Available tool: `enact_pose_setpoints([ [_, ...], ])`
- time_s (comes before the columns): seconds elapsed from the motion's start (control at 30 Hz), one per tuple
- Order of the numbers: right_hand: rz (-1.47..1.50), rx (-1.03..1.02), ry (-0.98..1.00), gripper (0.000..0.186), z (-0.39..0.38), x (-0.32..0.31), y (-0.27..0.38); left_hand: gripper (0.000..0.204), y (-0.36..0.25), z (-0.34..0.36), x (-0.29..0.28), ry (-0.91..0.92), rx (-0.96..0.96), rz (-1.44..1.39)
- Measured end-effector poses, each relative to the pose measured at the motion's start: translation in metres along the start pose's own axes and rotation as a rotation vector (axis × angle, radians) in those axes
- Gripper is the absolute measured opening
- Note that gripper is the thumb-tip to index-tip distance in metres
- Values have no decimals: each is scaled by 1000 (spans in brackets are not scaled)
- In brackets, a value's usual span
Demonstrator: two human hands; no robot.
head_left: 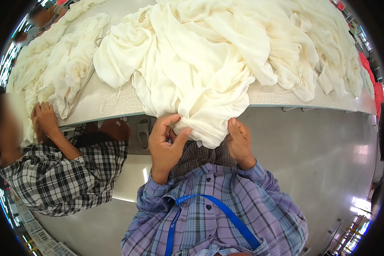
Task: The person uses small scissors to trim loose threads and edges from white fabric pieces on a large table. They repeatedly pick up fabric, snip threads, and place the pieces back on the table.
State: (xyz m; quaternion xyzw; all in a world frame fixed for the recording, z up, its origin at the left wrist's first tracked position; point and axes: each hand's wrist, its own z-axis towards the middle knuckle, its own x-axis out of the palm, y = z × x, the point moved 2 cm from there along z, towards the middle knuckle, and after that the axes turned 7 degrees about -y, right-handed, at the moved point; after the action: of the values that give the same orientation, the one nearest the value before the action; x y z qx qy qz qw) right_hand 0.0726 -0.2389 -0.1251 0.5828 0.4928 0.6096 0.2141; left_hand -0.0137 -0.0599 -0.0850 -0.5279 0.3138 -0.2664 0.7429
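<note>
A sheer cream garment (200, 98) hangs over the table's near edge toward me, its gathered lower end between my two hands. My left hand (166, 143) grips the left side of that end, thumb and forefinger on the cloth, the other fingers partly hidden. On the right side, my right hand (241, 143) pinches the edge with the thumb in front and fingers behind. A small dark, coloured bit shows beneath my left forefinger, too small to make out.
More cream garments (55, 59) are heaped along the pale table (119, 100). At my left, a co-worker in a checked shirt (68, 175) handles cloth at the table edge. A grey slipper (144, 132) lies under the table. Red cloth (377, 96) hangs far right.
</note>
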Motion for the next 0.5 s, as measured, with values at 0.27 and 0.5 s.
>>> enact_pose_setpoints([
  [0.27, -57, -82, 148, 45, -4, -23, -26, 25, -6, -10, 8, 39, 5, -186],
  [0.5, -553, 188, 470, 57, -7, -36, -54, 19, -20, -25, 34, 315, 35, -239],
])
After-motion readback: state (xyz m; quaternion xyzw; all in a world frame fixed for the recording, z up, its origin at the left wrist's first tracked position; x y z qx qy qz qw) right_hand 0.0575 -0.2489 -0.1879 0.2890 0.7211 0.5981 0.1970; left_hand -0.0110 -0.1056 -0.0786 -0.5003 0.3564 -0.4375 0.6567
